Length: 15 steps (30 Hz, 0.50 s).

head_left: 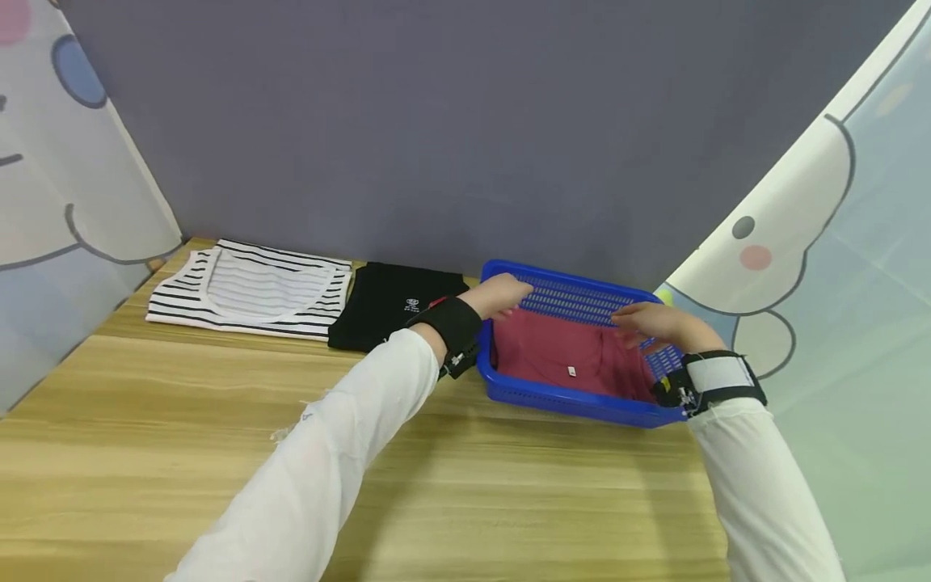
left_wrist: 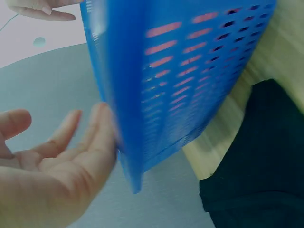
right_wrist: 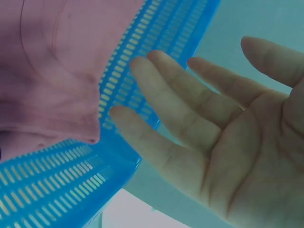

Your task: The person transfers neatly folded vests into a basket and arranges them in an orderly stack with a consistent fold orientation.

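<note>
A folded dark red garment [head_left: 553, 347] with a small white tag lies inside the blue plastic basket [head_left: 582, 408]. Over the basket's left rim hovers my left hand [head_left: 500, 296]; in the left wrist view its fingers [left_wrist: 97, 137] are loosely bent beside the rim, and whether they touch it is unclear. My right hand [head_left: 655, 322] is above the basket's right end, its fingers [right_wrist: 175, 104] relaxed and apart, holding nothing. The red garment [right_wrist: 57, 71] lies a little way off from those fingertips in the right wrist view.
Left of the basket, a folded black garment [head_left: 393, 303] lies on the wooden table [head_left: 218, 436]. Beside it is a folded white garment with black stripes [head_left: 254, 287]. A grey wall [head_left: 436, 137] stands behind, and patterned sheets [head_left: 836, 323] hang at both sides.
</note>
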Tool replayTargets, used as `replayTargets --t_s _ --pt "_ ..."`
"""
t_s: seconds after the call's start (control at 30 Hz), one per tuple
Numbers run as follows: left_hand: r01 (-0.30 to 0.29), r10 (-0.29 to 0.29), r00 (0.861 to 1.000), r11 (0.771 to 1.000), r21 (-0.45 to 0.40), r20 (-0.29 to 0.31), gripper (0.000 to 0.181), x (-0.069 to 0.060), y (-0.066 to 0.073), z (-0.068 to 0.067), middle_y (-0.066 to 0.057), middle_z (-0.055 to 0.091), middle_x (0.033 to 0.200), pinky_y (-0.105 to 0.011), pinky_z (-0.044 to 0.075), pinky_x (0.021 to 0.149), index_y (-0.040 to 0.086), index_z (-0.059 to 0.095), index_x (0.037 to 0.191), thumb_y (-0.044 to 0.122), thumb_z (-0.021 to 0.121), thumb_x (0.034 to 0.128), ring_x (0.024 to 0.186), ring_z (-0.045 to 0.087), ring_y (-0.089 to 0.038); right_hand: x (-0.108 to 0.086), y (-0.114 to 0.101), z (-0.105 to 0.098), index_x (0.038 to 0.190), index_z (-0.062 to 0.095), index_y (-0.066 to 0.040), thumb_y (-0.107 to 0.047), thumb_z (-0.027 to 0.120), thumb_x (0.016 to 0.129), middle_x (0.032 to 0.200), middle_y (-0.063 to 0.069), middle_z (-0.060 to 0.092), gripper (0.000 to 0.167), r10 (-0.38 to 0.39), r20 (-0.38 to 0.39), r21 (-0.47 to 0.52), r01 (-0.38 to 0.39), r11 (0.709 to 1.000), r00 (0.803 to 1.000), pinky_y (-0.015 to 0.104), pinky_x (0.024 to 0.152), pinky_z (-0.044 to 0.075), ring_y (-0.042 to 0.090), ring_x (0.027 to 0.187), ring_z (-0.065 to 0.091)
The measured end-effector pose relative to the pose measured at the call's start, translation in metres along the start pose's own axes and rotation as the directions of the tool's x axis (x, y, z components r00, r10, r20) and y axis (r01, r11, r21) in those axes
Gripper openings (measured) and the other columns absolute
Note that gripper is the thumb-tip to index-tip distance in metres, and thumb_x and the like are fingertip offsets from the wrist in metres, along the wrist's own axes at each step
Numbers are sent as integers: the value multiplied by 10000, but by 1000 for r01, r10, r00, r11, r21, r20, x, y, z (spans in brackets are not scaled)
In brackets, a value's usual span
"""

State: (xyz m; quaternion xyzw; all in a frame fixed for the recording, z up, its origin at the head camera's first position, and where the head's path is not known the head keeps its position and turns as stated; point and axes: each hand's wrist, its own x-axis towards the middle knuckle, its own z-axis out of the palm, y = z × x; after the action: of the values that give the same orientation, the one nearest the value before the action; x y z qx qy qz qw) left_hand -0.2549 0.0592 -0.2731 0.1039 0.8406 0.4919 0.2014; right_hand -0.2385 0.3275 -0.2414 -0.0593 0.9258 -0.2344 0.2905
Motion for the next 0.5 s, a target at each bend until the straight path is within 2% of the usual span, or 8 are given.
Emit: replayTargets --t_s 0.07,0.17,0.27,0.37,0.5 --pt "-43 42 999 998 -39 -14 278 -3 -4 0 -72 545 914 -256 474 747 25 543 1079 240 377 1022 768 508 -150 -2 -2 4 1449 190 114 -263 313 1030 1405 316 389 577 -19 -1 -16 19 1000 1000 573 972 426 464 1269 422" --pt "-120 118 993 986 -115 -31 317 -5 -13 1 -160 604 1123 -325 491 916 -18 568 1178 185 383 1018 985 597 -230 -6 -5 13 1436 249 106 -267 327 1032 1400 320 394 556 -50 -9 -63 49 997 999 595 968 415 493 1286 378" --pt "-194 187 981 966 -169 -56 327 -8 -23 2 -206 582 1193 -401 443 1008 -54 558 1204 147 381 1016 1151 555 -313 -11 -8 24 1411 323 103 -258 357 1029 1389 335 397 527 -106 -24 -147 102 984 994 604 970 404 514 1279 369" --pt "-258 242 964 951 -170 -109 296 -10 -33 4 -195 596 1150 -393 454 991 -39 584 1143 137 381 1017 1122 570 -304 -14 -10 34 1389 356 113 -248 377 1027 1332 336 463 512 -166 -30 -194 157 968 986 561 945 446 470 1183 503" --pt "-329 304 936 935 -131 -175 283 -12 -46 7 -171 617 1134 -360 475 951 -10 610 1105 146 388 1024 1076 588 -270 -17 -15 44 1384 344 132 -245 375 1032 1233 311 558 517 -209 -21 -182 202 962 978 531 909 482 377 1033 629"
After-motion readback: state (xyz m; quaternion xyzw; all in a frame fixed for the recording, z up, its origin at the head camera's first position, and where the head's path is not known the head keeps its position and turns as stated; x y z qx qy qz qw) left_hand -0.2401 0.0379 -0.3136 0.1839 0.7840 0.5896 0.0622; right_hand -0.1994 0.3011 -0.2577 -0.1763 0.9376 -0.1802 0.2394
